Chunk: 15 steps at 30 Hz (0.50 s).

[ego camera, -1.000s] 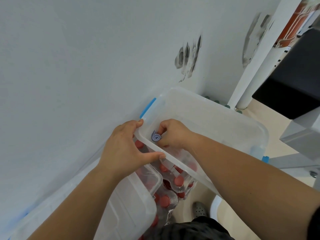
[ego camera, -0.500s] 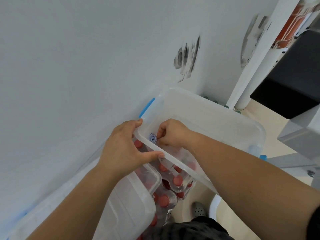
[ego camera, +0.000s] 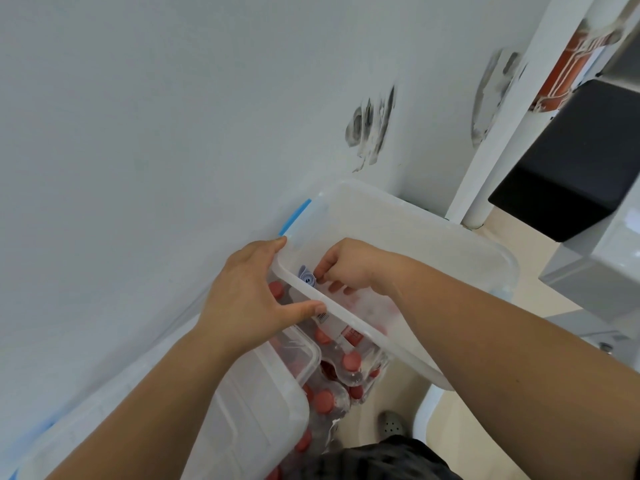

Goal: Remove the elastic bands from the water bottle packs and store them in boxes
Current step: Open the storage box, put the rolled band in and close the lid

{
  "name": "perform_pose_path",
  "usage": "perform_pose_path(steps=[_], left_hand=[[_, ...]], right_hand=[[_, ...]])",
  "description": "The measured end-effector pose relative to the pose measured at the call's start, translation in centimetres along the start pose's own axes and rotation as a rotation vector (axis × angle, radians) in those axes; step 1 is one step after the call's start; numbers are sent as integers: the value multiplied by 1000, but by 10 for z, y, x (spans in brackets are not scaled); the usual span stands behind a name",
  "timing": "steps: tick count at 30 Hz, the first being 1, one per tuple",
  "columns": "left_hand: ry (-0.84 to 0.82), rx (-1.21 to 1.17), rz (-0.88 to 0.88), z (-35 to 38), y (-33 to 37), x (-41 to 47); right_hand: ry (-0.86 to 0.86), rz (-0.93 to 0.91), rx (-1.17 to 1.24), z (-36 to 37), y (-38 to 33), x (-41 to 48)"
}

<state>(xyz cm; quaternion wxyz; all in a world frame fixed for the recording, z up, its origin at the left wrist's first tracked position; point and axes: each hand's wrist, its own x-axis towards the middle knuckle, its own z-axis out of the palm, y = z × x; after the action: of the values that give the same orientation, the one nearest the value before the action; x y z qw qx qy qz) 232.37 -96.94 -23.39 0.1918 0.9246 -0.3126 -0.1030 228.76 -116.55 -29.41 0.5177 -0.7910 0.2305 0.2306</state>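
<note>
Left hand (ego camera: 247,299) grips the box (ego camera: 363,336) at its near corner, steadying it; right hand (ego camera: 349,263) pinches the band (ego camera: 307,277) inside, apparently to store it.

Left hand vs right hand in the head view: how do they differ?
The left hand grips the clear box at its near corner from outside; the right hand reaches inside it. The left hand's thumb and forefinger spread wide along the rim; the right hand's fingers curl tight, pinching the rolled elastic band. Both hands are bare and meet at the same corner of the box.
</note>
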Motion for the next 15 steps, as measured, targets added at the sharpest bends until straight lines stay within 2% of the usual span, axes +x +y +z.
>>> perform_pose_path(steps=[15], left_hand=[[14, 56, 52, 1, -2, -5]], right_hand=[[56, 16, 10, -1, -3, -9]])
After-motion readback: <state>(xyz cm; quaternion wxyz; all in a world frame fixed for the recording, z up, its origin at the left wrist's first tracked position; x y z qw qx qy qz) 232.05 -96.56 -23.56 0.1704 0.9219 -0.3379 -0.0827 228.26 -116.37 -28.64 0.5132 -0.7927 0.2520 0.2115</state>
